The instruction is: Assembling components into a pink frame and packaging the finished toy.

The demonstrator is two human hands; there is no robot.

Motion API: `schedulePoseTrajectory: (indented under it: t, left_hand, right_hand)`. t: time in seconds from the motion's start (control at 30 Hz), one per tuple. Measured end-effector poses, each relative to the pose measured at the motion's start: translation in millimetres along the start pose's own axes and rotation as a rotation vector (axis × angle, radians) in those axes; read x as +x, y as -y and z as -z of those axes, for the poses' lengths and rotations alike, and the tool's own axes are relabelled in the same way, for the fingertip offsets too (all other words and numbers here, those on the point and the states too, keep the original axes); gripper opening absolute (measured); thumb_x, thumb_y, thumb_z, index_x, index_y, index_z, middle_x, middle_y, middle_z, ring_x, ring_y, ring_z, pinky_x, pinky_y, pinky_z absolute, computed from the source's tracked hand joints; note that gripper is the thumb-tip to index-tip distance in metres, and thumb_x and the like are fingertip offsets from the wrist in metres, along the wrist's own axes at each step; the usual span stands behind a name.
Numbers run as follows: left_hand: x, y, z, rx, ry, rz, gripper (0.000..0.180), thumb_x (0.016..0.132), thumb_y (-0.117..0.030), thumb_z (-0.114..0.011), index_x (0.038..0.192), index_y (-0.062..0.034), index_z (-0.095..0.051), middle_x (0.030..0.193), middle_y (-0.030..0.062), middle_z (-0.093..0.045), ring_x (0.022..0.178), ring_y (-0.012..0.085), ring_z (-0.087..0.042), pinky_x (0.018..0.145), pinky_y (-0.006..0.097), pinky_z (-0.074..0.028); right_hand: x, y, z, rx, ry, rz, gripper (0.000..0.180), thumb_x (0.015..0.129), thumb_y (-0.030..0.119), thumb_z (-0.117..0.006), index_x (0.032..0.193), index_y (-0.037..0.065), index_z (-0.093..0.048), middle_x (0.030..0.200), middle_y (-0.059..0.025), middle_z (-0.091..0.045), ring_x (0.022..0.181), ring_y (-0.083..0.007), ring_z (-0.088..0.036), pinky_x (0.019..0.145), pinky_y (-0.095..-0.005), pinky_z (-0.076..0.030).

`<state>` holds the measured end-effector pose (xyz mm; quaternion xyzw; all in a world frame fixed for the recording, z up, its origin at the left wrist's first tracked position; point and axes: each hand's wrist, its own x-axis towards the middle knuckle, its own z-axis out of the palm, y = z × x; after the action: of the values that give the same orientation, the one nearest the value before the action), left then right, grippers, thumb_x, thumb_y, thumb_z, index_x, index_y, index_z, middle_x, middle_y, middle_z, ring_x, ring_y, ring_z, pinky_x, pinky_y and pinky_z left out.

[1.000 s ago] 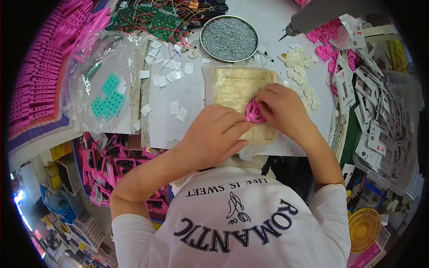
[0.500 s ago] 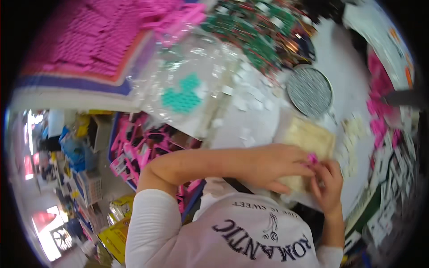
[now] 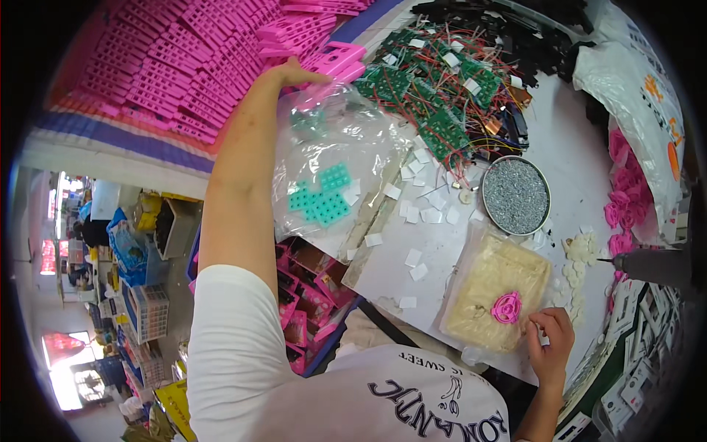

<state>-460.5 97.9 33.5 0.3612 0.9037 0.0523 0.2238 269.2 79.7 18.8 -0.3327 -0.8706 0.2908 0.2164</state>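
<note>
My left hand [image 3: 296, 73], arm stretched to the far left, has its fingers against a pink plastic case [image 3: 335, 60] at the edge of a big stack. Its grip is partly hidden, but the fingers look closed on that case. Low on the right, my right hand [image 3: 549, 340] rests with curled fingers beside a yellowish wrapped block [image 3: 495, 283]. A pink round spoked plastic part [image 3: 506, 307] lies on that block, just left of my right fingertips. Whether anything small sits inside those curled fingers cannot be made out.
Rows of pink cases [image 3: 155, 62] fill the far left. Green circuit boards [image 3: 444, 134] with red wires are heaped at the back. A round tin of small metal pieces [image 3: 515, 195], turquoise pads [image 3: 324, 199] on clear plastic and a dark pointed tool [image 3: 648, 265] surround the work area.
My left hand has swung from the yellowish block to the pink cases at the far left. The pink round part, earlier between both hands, now lies on the block.
</note>
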Motion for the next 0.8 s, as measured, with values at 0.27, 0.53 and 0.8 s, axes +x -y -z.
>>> schedulePoseTrajectory:
  t: [0.27,0.53,0.8]
  left_hand:
    - [-45.4,-26.2,52.4,-0.457,0.181,-0.143,0.067,0.097,-0.049,-0.063,0.152,-0.0138,-0.049,0.155,0.0049,-0.048,0.142,0.0239,-0.045,0.115,0.039,-0.038]
    - [-315.0,-144.5,-48.2,-0.323,-0.295,-0.920,0.127,0.069,-0.059,-0.084,0.161,0.0011,-0.020,0.162,0.0209,-0.030,0.148,0.0361,-0.035,0.120,0.049,-0.029]
    - [-428.7,-202.1,-214.2,-0.952,0.119,-0.593,0.123,0.068,-0.036,-0.090,0.160,0.0011,-0.016,0.151,0.0207,-0.039,0.144,0.0351,-0.036,0.119,0.047,-0.028]
  right_hand:
    - [-7.9,-1.4,7.2,0.009,-0.081,0.074,0.020,0.073,-0.001,-0.077,0.091,0.003,-0.070,0.087,-0.0130,-0.064,0.076,-0.0318,-0.062,0.066,-0.0390,-0.050]
    - [12.5,66.8,-35.2,0.901,0.045,0.055,0.087,0.087,0.026,-0.080,0.156,0.005,-0.032,0.136,-0.0146,-0.057,0.114,-0.0254,-0.060,0.095,-0.0369,-0.051]
    - [1.5,57.9,-35.2,1.247,0.126,-0.164,0.051,0.095,0.027,-0.065,0.137,0.000,-0.051,0.089,-0.0059,-0.065,0.080,-0.0166,-0.064,0.074,-0.0327,-0.053]
